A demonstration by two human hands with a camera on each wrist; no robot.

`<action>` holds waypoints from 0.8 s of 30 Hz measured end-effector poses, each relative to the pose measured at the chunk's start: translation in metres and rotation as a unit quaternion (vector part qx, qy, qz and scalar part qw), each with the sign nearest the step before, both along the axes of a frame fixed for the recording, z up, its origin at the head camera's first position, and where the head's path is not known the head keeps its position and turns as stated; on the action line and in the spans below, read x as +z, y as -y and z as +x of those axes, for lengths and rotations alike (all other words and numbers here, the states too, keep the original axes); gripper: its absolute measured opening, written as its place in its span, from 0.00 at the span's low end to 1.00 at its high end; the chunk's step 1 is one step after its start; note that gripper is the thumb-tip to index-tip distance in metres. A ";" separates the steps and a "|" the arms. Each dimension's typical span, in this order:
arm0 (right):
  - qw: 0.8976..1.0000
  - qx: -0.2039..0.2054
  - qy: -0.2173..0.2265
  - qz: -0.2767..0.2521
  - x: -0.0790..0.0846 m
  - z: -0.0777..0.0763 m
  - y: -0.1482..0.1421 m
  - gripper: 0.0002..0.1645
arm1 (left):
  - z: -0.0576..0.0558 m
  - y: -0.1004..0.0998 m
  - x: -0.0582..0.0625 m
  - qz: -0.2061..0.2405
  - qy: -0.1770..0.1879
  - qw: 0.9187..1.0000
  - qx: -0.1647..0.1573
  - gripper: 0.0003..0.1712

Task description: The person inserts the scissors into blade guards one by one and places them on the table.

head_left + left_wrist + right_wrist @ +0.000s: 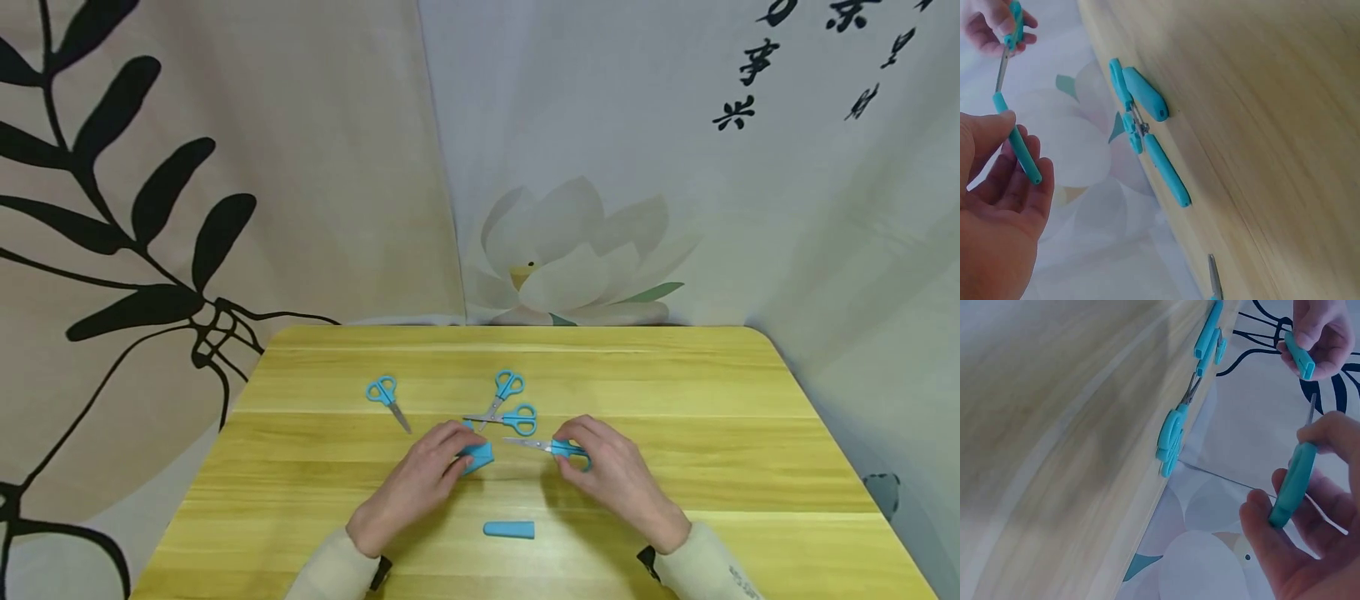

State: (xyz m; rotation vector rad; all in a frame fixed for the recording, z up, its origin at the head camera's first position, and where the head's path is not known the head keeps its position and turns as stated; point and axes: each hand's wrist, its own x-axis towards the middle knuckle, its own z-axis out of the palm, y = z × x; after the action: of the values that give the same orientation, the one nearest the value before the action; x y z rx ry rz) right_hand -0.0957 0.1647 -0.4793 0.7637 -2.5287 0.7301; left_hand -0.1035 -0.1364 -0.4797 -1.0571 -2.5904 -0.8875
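My left hand [422, 479] pinches a blue scissors sheath [478, 457] between thumb and fingers, its mouth turned to the right. Opposite it, my right hand [617, 477] grips a small pair of scissors by its blue handles [1294, 484], with the closed blades [528, 443] pointing left at the sheath. In the left wrist view the blade tip meets or overlaps the sheath mouth [999, 97]; in the head view a gap shows between them. Just beyond the hands, two more pairs of scissors, one upper [508, 384] and one lower [520, 419], lie crossed on the table.
Another pair of scissors [387, 400] lies at the left. A loose sheath [510, 529] rests nearer the front, and a second sheath [1169, 172] lies beside the crossed scissors, mostly behind my left hand in the head view. Curtains hang behind the wooden table [675, 375].
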 end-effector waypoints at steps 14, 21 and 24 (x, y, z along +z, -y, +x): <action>1.000 0.013 -0.002 -0.003 -0.003 0.001 0.007 0.17 | -0.001 -0.005 -0.002 0.031 0.014 0.999 0.010 0.16; 1.000 0.014 -0.017 0.008 -0.004 -0.001 0.009 0.17 | -0.002 -0.007 -0.003 0.031 -0.005 0.999 0.003 0.16; 0.999 0.017 -0.030 0.007 -0.004 -0.003 0.009 0.17 | -0.003 -0.008 -0.004 0.034 -0.022 0.999 0.003 0.17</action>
State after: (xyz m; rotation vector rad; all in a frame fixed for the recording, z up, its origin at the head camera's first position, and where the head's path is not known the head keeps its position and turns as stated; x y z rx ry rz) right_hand -0.0985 0.1555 -0.4835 0.8242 -2.4752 0.6907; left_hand -0.1062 -0.1286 -0.4840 -1.0380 -2.5087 -0.9336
